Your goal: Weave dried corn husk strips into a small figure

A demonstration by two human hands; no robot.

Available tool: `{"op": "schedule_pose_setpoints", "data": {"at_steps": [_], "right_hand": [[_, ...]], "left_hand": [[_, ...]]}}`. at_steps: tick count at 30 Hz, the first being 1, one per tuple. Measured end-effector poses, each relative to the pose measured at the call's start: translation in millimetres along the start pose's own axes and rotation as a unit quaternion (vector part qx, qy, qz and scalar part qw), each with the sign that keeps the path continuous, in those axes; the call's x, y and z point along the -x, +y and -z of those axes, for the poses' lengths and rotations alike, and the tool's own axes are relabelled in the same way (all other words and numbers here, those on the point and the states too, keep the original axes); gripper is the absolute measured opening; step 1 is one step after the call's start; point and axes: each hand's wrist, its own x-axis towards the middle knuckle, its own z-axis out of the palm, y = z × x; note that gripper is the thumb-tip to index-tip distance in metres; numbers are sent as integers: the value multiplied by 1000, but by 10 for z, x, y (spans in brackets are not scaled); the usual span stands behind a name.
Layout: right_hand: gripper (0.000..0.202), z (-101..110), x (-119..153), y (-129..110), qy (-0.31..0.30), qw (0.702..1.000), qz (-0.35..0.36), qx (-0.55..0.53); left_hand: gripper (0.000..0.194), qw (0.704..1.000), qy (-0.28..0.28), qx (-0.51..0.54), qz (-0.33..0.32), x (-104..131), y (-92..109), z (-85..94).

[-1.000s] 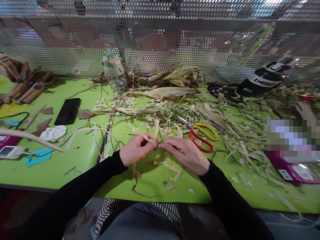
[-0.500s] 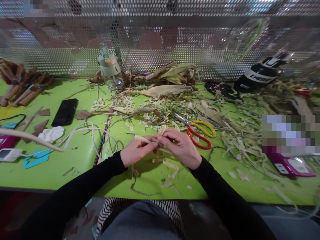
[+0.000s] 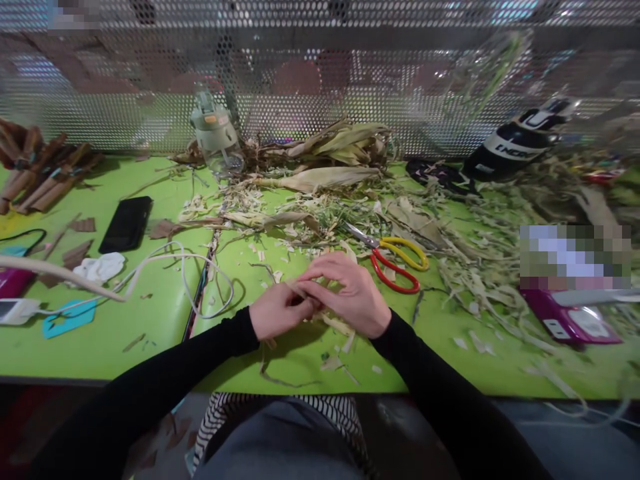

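the right hand (image 3: 346,293) covers the fingertips of the left hand (image 3: 281,311), and a pale strip (image 3: 297,289) between them is mostly hidden. at the right, coarse squares blur whatever sits above a magenta device (image 3: 575,321). shapes beyond the perforated metal screen (image 3: 310,100) are too blurred to name, and the left edge cuts off a white charger (image 3: 17,311) and brown bundles (image 3: 35,170).

Black phone (image 3: 126,224), left of frame; capped clear bottle (image 3: 217,137), upper left of centre; black bottle (image 3: 515,143), tilted, upper right; perforated metal screen (image 3: 310,87), across the top.
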Motion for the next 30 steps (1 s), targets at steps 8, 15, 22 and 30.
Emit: {"op": "schedule_pose_setpoints", "data": {"at_steps": [8,15,22,30], "right_hand": [[17,65,24,-45,96,989,21,112],[23,21,38,-72,58,994,41,83],[24,118,-32,22,47,998,-36,23],[37,206,12,159,3,988,-153,9]], "left_hand": [[30,991,61,-88,-77,59,115,46],[27,979,0,-162,-123,123,55,-90],[40,994,-26,102,-14,61,57,-63],[44,912,42,407,33,-11,40,16]]}}
